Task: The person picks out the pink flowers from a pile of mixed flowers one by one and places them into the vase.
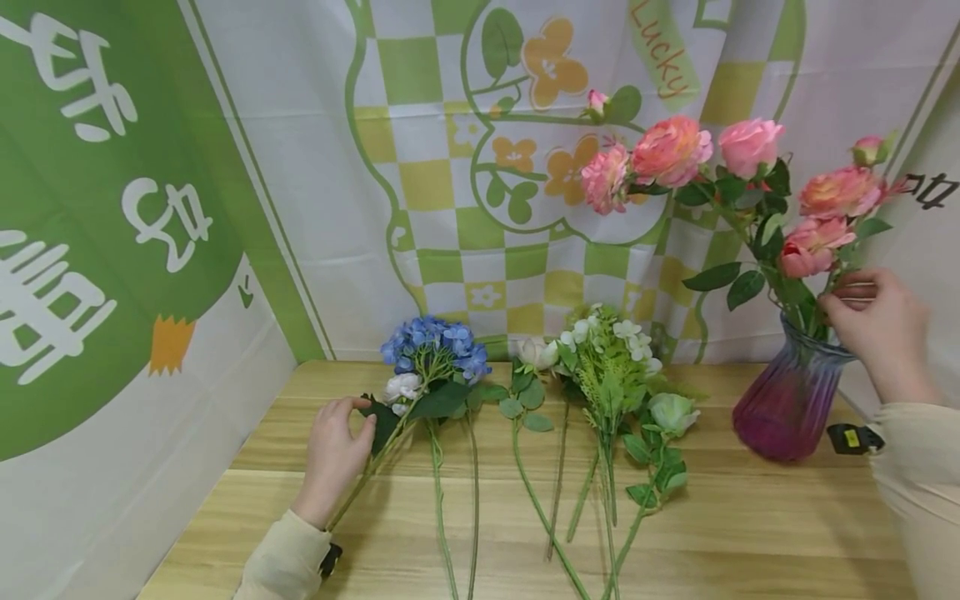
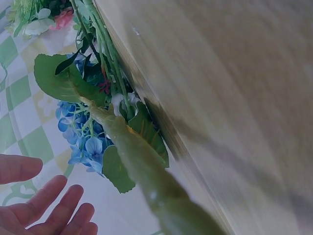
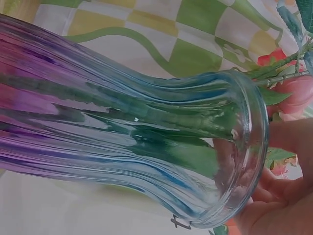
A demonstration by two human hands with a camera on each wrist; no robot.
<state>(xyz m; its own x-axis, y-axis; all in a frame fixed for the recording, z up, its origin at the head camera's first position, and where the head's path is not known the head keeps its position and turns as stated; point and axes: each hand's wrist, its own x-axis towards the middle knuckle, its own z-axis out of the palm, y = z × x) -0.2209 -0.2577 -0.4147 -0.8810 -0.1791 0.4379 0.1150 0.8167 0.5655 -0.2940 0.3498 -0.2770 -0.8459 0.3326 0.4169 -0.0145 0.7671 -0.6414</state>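
A blue hydrangea (image 1: 435, 346) lies at the back of the table, its long green stem running toward the front. My left hand (image 1: 341, 446) is beside that stem, close to a dark leaf (image 1: 384, 421); the left wrist view shows its fingers (image 2: 46, 196) spread apart with nothing between them. To the right stands a ribbed glass vase (image 1: 787, 408), blue at the mouth and magenta below, holding pink flowers (image 1: 671, 150) on leafy stems. My right hand (image 1: 881, 325) is at its rim, thumb and fingers pinching a pink flower stem. Part of the grip is hidden behind the rim.
White blossoms (image 1: 405, 386), a green leafy spray (image 1: 607, 375) and a pale green rose (image 1: 672, 412) lie across the middle of the wooden table (image 1: 697, 550). A small black object (image 1: 853, 439) sits right of the vase. A patterned cloth (image 1: 525, 217) hangs behind.
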